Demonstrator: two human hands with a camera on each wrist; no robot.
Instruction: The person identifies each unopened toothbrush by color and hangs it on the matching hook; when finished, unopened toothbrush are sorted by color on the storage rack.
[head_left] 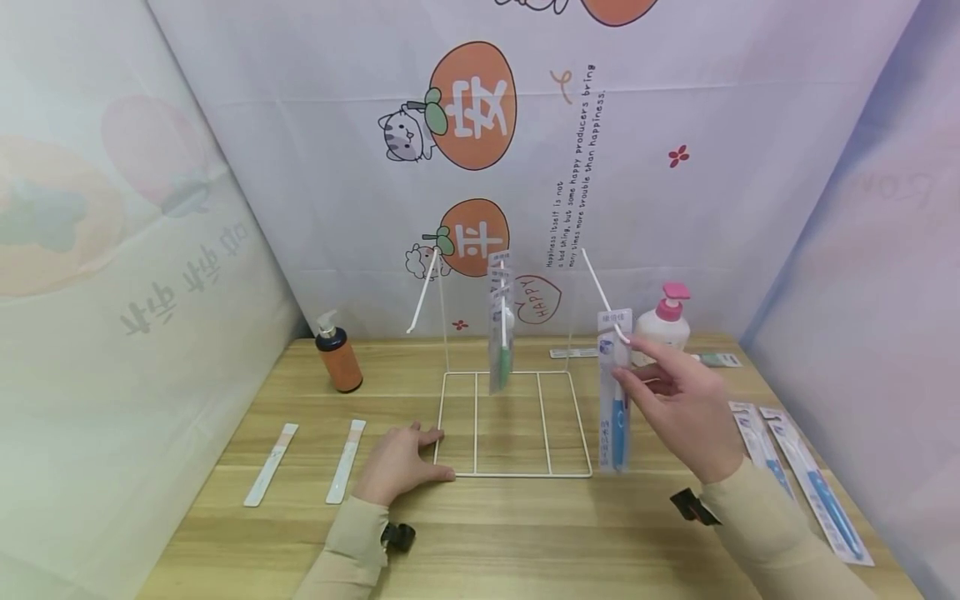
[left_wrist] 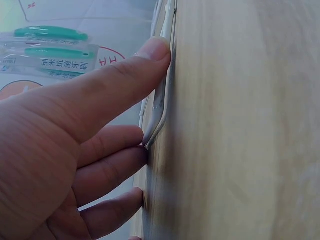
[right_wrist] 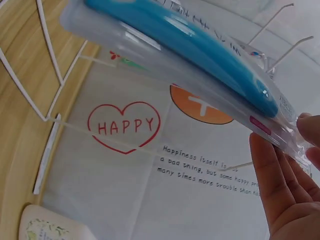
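Observation:
A white wire rack (head_left: 517, 476) stands on the wooden table (head_left: 525, 542), with one slanted hook (head_left: 600, 292) on the right and another on the left. Several green toothbrush packs (head_left: 500, 333) hang from its middle hook. My left hand (head_left: 416, 454) lies flat on the table, its thumb (left_wrist: 125, 70) pressing the rack's base wire (left_wrist: 162, 110) at the front left corner. My right hand (head_left: 637, 379) pinches a blue toothbrush pack (head_left: 615, 408) near its top, just under the right hook's tip. In the right wrist view the blue toothbrush pack (right_wrist: 200, 55) lies across my fingers (right_wrist: 280, 190).
A brown pump bottle (head_left: 339, 354) stands back left, and a white bottle with a pink pump (head_left: 663, 321) back right. Two white strip packs (head_left: 272, 464) lie left of my left hand. More blue toothbrush packs (head_left: 817, 492) lie at the right edge. Printed cloth walls close three sides.

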